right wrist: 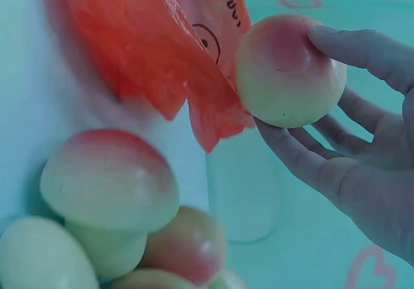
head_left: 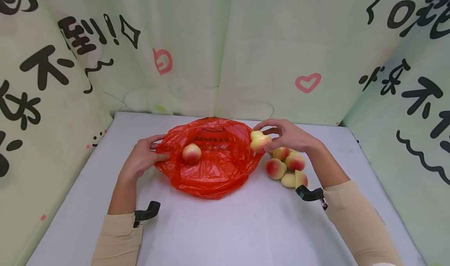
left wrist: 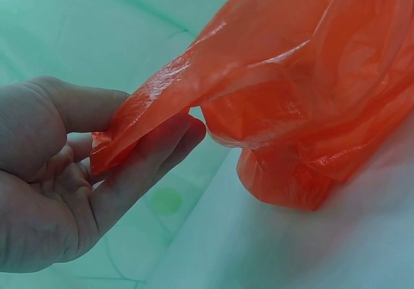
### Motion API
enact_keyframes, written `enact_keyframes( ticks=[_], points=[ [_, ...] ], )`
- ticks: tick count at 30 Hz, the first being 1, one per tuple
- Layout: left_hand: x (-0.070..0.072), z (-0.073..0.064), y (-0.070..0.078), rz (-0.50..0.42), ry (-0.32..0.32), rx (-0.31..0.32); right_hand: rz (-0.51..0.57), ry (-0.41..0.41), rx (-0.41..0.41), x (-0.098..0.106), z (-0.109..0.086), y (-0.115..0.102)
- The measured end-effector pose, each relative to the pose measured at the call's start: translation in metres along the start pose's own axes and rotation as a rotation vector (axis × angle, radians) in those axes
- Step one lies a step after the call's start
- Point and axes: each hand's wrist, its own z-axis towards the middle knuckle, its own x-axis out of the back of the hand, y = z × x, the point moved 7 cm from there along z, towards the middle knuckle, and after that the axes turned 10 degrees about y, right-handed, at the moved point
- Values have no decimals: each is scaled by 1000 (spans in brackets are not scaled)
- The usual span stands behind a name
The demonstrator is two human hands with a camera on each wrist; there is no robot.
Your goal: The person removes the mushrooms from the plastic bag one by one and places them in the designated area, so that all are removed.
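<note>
A red plastic bag lies spread on the table with its mouth held wide. My left hand pinches the bag's left edge between thumb and fingers; the left wrist view shows the film folded between them. One red-and-yellow peach rests within the bag. At the bag's right edge, my right hand grips a peach between thumb and fingertips. Beside it in the head view shows another pale yellow rounded shape, partly hidden. Several peaches lie grouped below the right hand, some covered by the arm.
The white table stretches in front of the bag. Pale green curtains with black writing and pink hearts hang behind and at both sides. Black wrist straps with camera mounts stick out from both forearms.
</note>
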Motion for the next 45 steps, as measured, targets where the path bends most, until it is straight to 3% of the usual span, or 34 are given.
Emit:
enact_keyframes(
  ticks=[20, 29, 38, 45],
  points=[
    [0, -1, 0, 22, 4, 11, 8, 175, -61, 54, -53, 48],
    [-1, 0, 0, 18, 5, 12, -62, 284, -211, 80, -75, 90],
    [-1, 0, -2, 20, 6, 17, -54, 324, -327, 89, -79, 131],
    [0, -1, -1, 14, 8, 13, -71, 330, -348, 92, -78, 148]
  ],
)
